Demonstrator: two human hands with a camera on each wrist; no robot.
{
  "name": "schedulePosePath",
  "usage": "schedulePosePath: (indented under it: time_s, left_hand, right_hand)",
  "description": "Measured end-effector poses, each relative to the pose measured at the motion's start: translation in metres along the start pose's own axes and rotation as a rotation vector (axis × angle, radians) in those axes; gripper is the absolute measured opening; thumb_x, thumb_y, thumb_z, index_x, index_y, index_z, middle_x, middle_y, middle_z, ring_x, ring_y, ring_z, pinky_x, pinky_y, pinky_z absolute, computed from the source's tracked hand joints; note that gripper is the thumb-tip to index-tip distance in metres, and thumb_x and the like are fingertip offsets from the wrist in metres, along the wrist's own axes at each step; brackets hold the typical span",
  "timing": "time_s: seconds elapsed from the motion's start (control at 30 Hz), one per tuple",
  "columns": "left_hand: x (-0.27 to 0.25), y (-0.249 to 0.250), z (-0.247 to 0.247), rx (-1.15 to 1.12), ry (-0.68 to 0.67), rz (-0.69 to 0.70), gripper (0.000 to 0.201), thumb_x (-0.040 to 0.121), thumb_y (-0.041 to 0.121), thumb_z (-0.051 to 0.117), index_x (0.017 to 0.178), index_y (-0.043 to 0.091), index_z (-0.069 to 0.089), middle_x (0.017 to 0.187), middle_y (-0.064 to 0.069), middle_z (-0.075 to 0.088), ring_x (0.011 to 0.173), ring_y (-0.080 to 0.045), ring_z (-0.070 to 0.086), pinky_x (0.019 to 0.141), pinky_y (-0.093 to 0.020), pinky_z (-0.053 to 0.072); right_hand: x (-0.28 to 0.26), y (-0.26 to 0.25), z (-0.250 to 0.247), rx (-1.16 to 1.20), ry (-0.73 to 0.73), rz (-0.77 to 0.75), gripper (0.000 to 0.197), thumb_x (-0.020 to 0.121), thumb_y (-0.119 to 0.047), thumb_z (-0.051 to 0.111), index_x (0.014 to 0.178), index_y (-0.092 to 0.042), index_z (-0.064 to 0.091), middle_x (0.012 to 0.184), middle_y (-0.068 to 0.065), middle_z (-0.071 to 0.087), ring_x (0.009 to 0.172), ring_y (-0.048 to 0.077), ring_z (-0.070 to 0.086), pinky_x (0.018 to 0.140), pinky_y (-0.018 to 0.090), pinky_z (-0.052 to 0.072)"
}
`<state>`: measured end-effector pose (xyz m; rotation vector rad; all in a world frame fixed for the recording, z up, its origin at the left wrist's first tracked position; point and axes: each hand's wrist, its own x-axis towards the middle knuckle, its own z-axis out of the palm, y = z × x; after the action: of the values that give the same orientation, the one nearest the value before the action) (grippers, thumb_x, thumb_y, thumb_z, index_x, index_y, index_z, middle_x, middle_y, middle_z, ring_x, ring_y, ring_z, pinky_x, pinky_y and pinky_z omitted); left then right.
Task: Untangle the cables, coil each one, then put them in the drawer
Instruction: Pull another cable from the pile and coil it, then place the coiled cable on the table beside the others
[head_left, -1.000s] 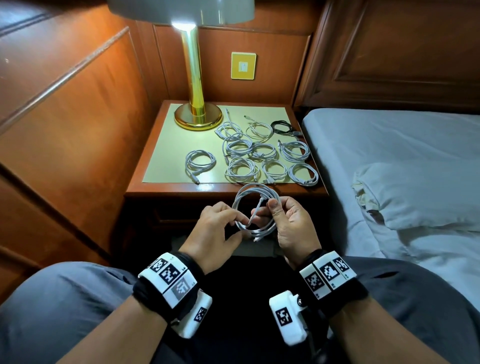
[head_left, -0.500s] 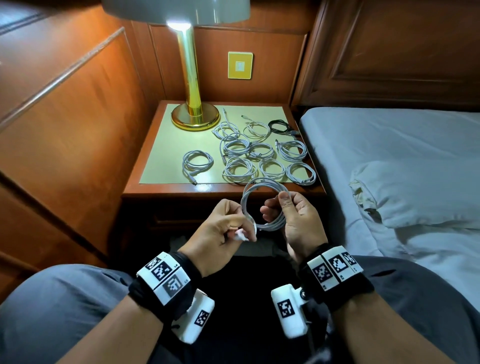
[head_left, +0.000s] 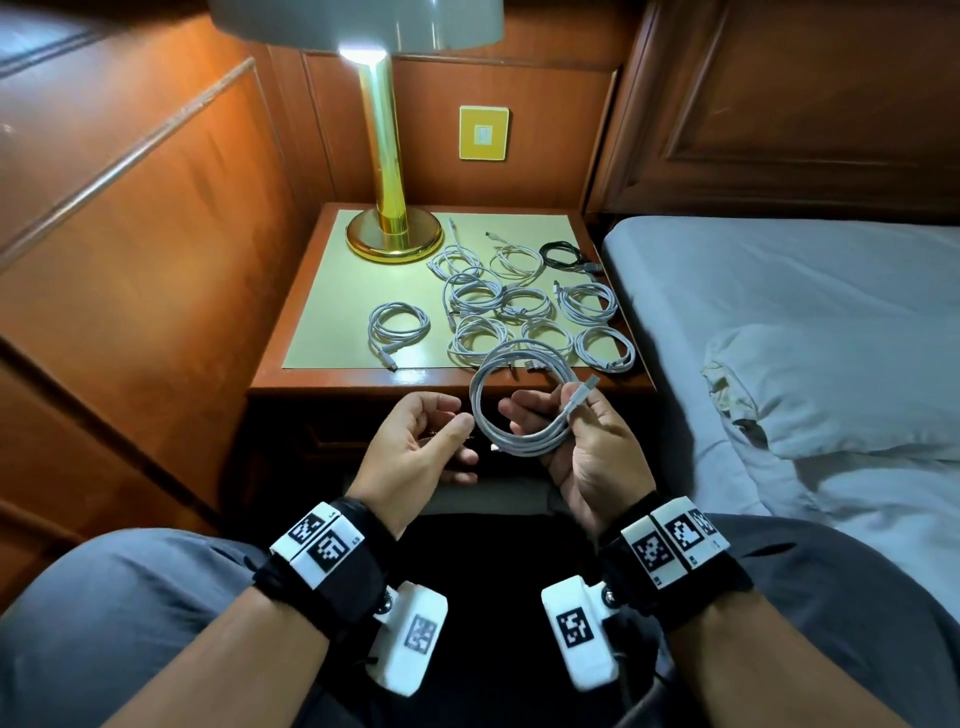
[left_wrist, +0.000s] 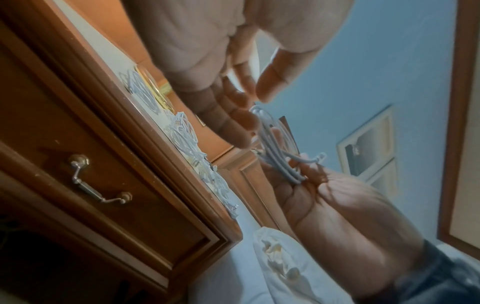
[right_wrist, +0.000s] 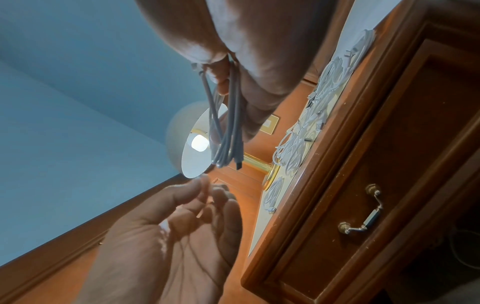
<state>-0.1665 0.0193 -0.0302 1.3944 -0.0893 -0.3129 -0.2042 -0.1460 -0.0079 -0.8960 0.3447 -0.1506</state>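
A white coiled cable (head_left: 522, 397) hangs upright in front of the nightstand edge, gripped by my right hand (head_left: 550, 415) between thumb and fingers, with one plug end (head_left: 584, 389) sticking up past the thumb. The right wrist view shows the same coil (right_wrist: 228, 127) under that hand. My left hand (head_left: 447, 421) lies just left of the coil, palm up, fingers relaxed, holding nothing. Several white coiled cables (head_left: 480, 338) and one black coil (head_left: 563, 255) lie on the nightstand top (head_left: 332, 291). One white coil (head_left: 397, 330) lies apart at the left. The drawer (left_wrist: 124, 185) is closed, its metal handle (left_wrist: 101, 181) showing.
A brass lamp (head_left: 392, 228) stands at the back left of the nightstand. The bed (head_left: 779, 301) with a pillow (head_left: 841, 384) lies close on the right. Wood panelling (head_left: 130, 234) runs along the left. My knees sit below the hands.
My left hand has let go of the coil and drawn a little to the left. The right hand now holds the coil alone, with a plug end up by its thumb.
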Motion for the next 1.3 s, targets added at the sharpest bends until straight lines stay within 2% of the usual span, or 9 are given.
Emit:
schedulePosePath:
  time_s: [0.1, 0.2, 0.3, 0.43, 0.53, 0.63, 0.77, 1.03, 1.3]
  left_hand:
    - [-0.003, 0.0, 0.004, -0.043, -0.12, -0.145, 0.038, 0.082, 0.032, 0.067, 0.108, 0.005, 0.061, 0.092, -0.009, 0.069, 0.072, -0.021, 0.069, 0.056, -0.032, 0.06]
    - [-0.008, 0.001, 0.008, -0.061, -0.193, -0.146, 0.018, 0.089, 0.024, 0.063, 0.095, 0.007, 0.059, 0.085, -0.007, 0.072, 0.074, -0.023, 0.072, 0.057, -0.032, 0.06]
    - [-0.007, -0.001, 0.007, -0.084, -0.177, -0.121, 0.008, 0.094, 0.015, 0.06, 0.091, 0.008, 0.056, 0.084, -0.009, 0.073, 0.072, -0.026, 0.073, 0.058, -0.032, 0.06]
    - [-0.003, 0.003, 0.001, -0.081, -0.113, -0.063, 0.017, 0.085, 0.021, 0.068, 0.091, 0.007, 0.061, 0.081, -0.013, 0.072, 0.073, -0.026, 0.073, 0.063, -0.031, 0.06]
    - [0.0, 0.004, -0.002, -0.064, -0.056, -0.035, 0.022, 0.081, 0.022, 0.07, 0.094, 0.005, 0.064, 0.079, -0.012, 0.073, 0.072, -0.027, 0.073, 0.064, -0.031, 0.061]
    - [0.003, 0.003, -0.004, 0.002, -0.018, -0.007, 0.019, 0.087, 0.013, 0.07, 0.101, 0.002, 0.065, 0.078, -0.015, 0.073, 0.07, -0.029, 0.073, 0.061, -0.03, 0.06]
    - [0.003, 0.004, -0.006, 0.009, -0.005, 0.0, 0.019, 0.088, 0.008, 0.07, 0.104, -0.001, 0.064, 0.079, -0.018, 0.072, 0.071, -0.031, 0.073, 0.064, -0.031, 0.061]
    - [0.005, 0.011, -0.009, -0.139, 0.072, -0.044, 0.011, 0.088, 0.01, 0.07, 0.095, 0.005, 0.063, 0.081, -0.014, 0.073, 0.072, -0.029, 0.074, 0.063, -0.029, 0.06]
    - [0.005, 0.018, -0.011, -0.124, -0.028, -0.069, 0.032, 0.081, 0.017, 0.069, 0.107, -0.001, 0.063, 0.079, -0.015, 0.07, 0.066, -0.025, 0.072, 0.059, -0.027, 0.059]
  right_hand:
    - [-0.002, 0.005, 0.001, 0.005, -0.028, 0.032, 0.024, 0.107, -0.019, 0.032, 0.108, -0.003, 0.05, 0.102, 0.023, 0.068, 0.098, 0.036, 0.071, 0.071, 0.038, 0.059]
    - [-0.004, 0.009, 0.003, -0.001, -0.035, 0.078, 0.029, 0.108, -0.019, 0.031, 0.104, 0.001, 0.051, 0.105, 0.025, 0.068, 0.1, 0.036, 0.07, 0.082, 0.05, 0.058]
    - [-0.004, 0.007, 0.003, 0.04, -0.036, 0.1, 0.026, 0.107, -0.014, 0.03, 0.099, 0.0, 0.05, 0.099, 0.025, 0.068, 0.095, 0.037, 0.071, 0.083, 0.048, 0.059]
    - [-0.002, 0.003, -0.005, -0.073, -0.035, 0.107, 0.026, 0.104, -0.01, 0.035, 0.11, 0.0, 0.058, 0.103, 0.023, 0.071, 0.104, 0.038, 0.069, 0.095, 0.048, 0.053]
    - [0.001, 0.0, -0.011, -0.155, -0.059, 0.096, 0.034, 0.103, -0.017, 0.033, 0.119, -0.006, 0.061, 0.112, 0.018, 0.071, 0.11, 0.033, 0.067, 0.099, 0.045, 0.047]
    - [0.005, 0.0, -0.015, -0.238, -0.023, 0.033, 0.032, 0.104, -0.028, 0.039, 0.121, -0.012, 0.063, 0.11, 0.016, 0.071, 0.1, 0.027, 0.068, 0.091, 0.044, 0.052]
    - [0.008, 0.005, -0.017, -0.403, 0.05, -0.113, 0.012, 0.097, -0.017, 0.06, 0.109, -0.014, 0.059, 0.093, 0.01, 0.067, 0.08, 0.017, 0.069, 0.065, 0.033, 0.057]
    - [0.006, 0.004, -0.017, -0.365, 0.045, -0.099, 0.015, 0.093, -0.003, 0.064, 0.089, -0.012, 0.052, 0.092, 0.014, 0.065, 0.086, 0.026, 0.074, 0.075, 0.034, 0.058]
    - [0.011, 0.0, -0.014, -0.355, 0.096, -0.119, 0.026, 0.092, -0.012, 0.066, 0.115, -0.016, 0.053, 0.096, 0.008, 0.071, 0.081, 0.022, 0.073, 0.07, 0.032, 0.059]
